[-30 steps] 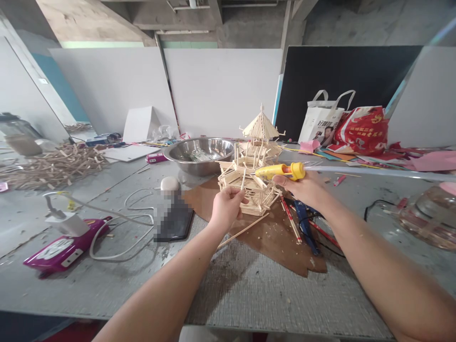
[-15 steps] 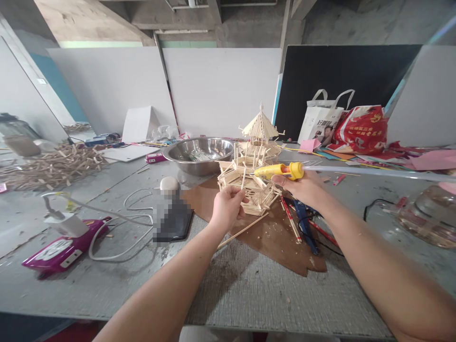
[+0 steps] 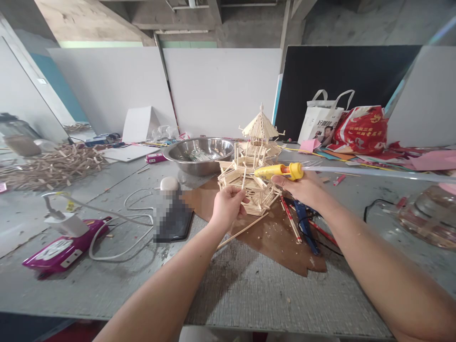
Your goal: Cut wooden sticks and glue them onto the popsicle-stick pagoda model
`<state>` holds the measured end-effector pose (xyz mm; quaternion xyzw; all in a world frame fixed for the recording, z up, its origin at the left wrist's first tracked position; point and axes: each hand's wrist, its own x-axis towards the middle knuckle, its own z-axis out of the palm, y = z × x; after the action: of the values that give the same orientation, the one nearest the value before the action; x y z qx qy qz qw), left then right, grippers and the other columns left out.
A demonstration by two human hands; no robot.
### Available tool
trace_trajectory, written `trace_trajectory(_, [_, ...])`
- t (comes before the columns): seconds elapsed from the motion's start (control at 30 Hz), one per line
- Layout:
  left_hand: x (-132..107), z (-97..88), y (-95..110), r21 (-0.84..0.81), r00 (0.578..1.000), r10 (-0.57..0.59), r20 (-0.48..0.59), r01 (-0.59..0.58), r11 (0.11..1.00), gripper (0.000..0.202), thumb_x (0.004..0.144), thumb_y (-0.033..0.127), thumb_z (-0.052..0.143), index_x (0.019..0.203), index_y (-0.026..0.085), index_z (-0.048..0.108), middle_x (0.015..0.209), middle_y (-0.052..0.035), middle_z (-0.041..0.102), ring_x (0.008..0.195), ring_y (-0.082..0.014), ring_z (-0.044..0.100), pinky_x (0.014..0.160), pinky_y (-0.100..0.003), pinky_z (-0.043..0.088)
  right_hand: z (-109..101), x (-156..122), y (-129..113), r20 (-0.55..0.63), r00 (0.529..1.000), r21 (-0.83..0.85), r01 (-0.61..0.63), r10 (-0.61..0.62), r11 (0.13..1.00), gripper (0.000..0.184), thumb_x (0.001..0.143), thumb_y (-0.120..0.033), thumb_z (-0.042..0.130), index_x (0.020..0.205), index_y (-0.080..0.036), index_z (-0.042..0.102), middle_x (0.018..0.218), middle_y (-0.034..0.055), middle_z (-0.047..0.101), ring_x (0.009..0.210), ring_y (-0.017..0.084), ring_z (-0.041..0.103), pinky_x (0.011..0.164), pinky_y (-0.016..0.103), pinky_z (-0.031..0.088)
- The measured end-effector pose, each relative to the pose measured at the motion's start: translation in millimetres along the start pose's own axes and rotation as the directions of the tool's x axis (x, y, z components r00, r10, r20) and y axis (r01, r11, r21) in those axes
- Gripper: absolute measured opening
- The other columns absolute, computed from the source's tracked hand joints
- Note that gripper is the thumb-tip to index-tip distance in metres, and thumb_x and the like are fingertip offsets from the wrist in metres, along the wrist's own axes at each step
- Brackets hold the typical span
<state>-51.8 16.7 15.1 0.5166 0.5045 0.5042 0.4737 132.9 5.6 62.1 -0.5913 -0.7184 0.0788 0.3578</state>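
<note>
A tiered pagoda model (image 3: 261, 128) built of thin wooden sticks stands on a brown board (image 3: 281, 247). My left hand (image 3: 230, 206) is closed in a pinch on a short wooden stick (image 3: 244, 179), held upright at the model's near left side. Wrapped in my right hand (image 3: 302, 187) is a yellow hot glue gun (image 3: 278, 171), a long clear glue stick (image 3: 356, 172) running out of its back. Its nozzle points left, close to the stick; whether they touch I cannot tell. A longer loose stick (image 3: 242, 231) lies below my left hand.
Behind the model is a steel basin (image 3: 199, 166). Blue-handled pliers (image 3: 307, 228) and red sticks (image 3: 291, 221) lie right of it. A dark phone (image 3: 174, 221), white cable and purple power strip (image 3: 66, 247) are on the left, with a stick pile (image 3: 53, 166) beyond. A clear jar (image 3: 429, 216) stands right.
Almost nothing differs. Both hands, the stick and the glue gun keep nearly the same places by the model.
</note>
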Motion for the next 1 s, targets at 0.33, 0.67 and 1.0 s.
trace_trajectory(0.33, [2.9,0.6,-3.3,-0.006,1.000,-0.015,-0.003,0.015,1.000,0.018,0.068,0.029,0.057,0.066,0.015,0.046,0.052,0.0034,0.058,0.028,-0.0045,0.045,0.030,-0.015,0.032,2.6,1.0,2.6,-0.005,1.000,0.013,-0.022,0.022,1.000,0.043,0.065,-0.061,0.046,0.067,-0.020,0.060,0.058,0.0021,0.059,0.055,0.017,0.053,0.047,0.025,0.036])
trace_trajectory(0.67, [2.0,0.5,-2.5,-0.011,1.000,-0.003,0.003,0.003,1.000,0.015,0.068,0.027,0.055,0.065,0.015,0.045,0.052,0.0024,0.058,0.028,-0.0054,0.045,0.029,-0.016,0.032,1.1,0.0,0.1,0.002,1.000,0.011,0.007,-0.007,1.000,0.041,0.067,-0.059,0.045,0.064,-0.020,0.058,0.052,0.0009,0.055,0.050,0.015,0.050,0.046,0.024,0.035])
trace_trajectory(1.0, [1.7,0.1,-2.0,-0.004,1.000,0.008,0.011,-0.008,1.000,0.015,0.070,0.028,0.053,0.067,0.015,0.046,0.053,0.0027,0.057,0.027,-0.0055,0.045,0.028,-0.016,0.033,-5.2,-1.1,-4.0,-0.023,0.999,0.005,0.042,-0.042,0.999,0.044,0.069,-0.060,0.042,0.054,-0.020,0.049,0.039,-0.0025,0.042,0.044,0.013,0.045,0.044,0.024,0.032])
